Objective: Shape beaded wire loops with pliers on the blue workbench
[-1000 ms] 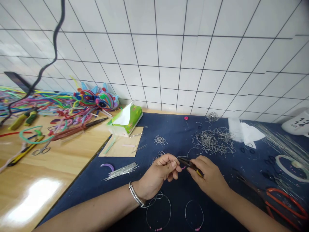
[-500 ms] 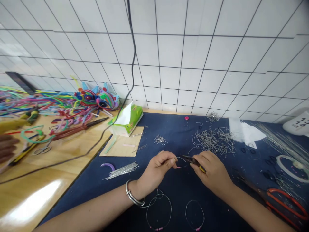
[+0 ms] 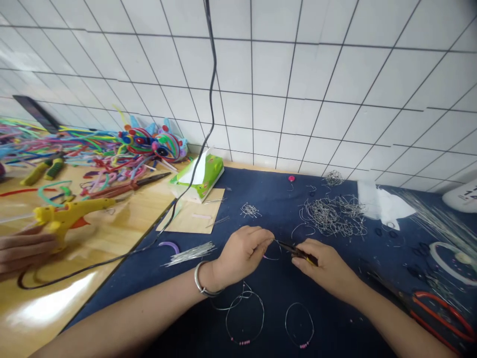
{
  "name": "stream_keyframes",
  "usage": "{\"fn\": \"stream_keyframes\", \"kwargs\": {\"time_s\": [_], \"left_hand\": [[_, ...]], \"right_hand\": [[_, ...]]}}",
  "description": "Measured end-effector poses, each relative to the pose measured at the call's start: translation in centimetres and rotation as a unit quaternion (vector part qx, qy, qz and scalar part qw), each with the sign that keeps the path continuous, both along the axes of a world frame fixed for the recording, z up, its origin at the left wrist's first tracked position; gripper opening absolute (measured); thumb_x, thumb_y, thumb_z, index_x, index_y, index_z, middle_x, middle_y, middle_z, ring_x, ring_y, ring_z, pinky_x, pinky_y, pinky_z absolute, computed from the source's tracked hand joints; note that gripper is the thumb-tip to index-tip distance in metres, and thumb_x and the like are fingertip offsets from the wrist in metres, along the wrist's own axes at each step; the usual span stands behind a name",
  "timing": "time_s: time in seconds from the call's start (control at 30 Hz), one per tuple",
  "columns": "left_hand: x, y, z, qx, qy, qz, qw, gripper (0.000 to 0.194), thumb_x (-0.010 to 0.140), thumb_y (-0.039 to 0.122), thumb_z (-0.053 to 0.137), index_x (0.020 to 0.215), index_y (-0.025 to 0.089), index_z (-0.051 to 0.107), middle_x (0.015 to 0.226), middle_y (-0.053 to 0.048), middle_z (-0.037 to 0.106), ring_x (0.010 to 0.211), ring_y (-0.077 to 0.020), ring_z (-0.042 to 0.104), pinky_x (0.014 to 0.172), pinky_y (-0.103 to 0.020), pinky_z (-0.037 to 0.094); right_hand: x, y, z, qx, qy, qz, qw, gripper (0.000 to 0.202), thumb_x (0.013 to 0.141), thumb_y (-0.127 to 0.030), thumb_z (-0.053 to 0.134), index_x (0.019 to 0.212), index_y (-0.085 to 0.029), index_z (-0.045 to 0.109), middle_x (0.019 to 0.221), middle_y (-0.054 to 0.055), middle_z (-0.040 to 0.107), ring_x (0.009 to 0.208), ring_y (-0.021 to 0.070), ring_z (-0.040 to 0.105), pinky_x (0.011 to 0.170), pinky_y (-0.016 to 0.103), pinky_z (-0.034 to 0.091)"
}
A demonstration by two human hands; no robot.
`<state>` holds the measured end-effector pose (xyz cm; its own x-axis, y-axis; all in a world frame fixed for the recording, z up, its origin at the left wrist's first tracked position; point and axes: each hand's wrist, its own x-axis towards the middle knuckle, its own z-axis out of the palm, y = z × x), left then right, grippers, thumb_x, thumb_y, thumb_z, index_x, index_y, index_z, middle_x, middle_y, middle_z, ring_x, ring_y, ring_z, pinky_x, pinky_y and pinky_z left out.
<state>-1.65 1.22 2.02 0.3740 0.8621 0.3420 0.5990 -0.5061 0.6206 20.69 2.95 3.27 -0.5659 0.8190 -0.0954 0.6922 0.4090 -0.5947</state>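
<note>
Left hand [image 3: 242,253] is pinching a thin wire [image 3: 273,258], fingertips closed, other fingers curled in. Right hand [image 3: 322,266] is wrapping closed around pliers [image 3: 288,247], tips pointing at the left fingertips. Wire is sitting between the 2 hands, right at the plier tips; too small to tell if the jaws are biting it.

Nearer the body than the hands, 2 wire loops with pink beads are lying on the blue cloth [image 3: 276,298]: larger loop [image 3: 244,342] below left hand, smaller loop [image 3: 303,345] below right. Straight wires [image 3: 192,253] are lying just left of left hand. Wire tangle [image 3: 333,216] is sitting beyond right hand; red-handled scissors [image 3: 412,304] are lying right of that forearm.

Well left of both hands, a co-worker's hand [image 3: 26,251] is holding a yellow glue gun [image 3: 69,214] over the wooden surface [image 3: 122,293].
</note>
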Motion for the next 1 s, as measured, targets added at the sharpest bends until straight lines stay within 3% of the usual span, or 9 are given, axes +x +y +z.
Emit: {"fn": "stream_keyframes", "kwargs": {"time_s": [0.27,0.43,1.0], "left_hand": [[-0.08,0.03,0.13,-0.033,-0.034,-0.045,0.998,0.017,0.089,0.016,0.037,0.088,0.014,0.053,0.072,-0.001,0.053,0.065,-0.0106,0.048,0.061,-0.025,0.042],[-0.25,0.16,-0.29,-0.065,-0.065,-0.077,0.993,0.018,0.087,0.009,0.034,0.087,0.014,0.051,0.073,0.000,0.051,0.064,-0.0086,0.048,0.061,-0.022,0.043],[-0.59,0.52,-0.02,-0.048,-0.051,-0.114,0.991,0.019,0.087,0.009,0.032,0.083,0.015,0.049,0.072,-0.001,0.049,0.063,-0.0090,0.047,0.059,-0.022,0.042]], "right_hand": [[0.01,-0.26,-0.24,0.015,0.005,0.007,1.000,0.016,0.082,-0.026,0.049,0.070,-0.019,0.055,0.068,-0.002,0.049,0.063,0.0110,0.048,0.058,0.023,0.034],[-0.03,-0.14,-0.34,0.038,0.011,0.021,0.999,0.017,0.082,-0.025,0.049,0.068,-0.018,0.054,0.065,-0.002,0.048,0.062,0.0106,0.047,0.057,0.022,0.033],[0.19,0.09,-0.42,0.048,0.021,0.050,0.997,0.013,0.082,-0.024,0.050,0.072,-0.019,0.057,0.065,-0.002,0.048,0.063,0.0104,0.047,0.059,0.022,0.033]]}}
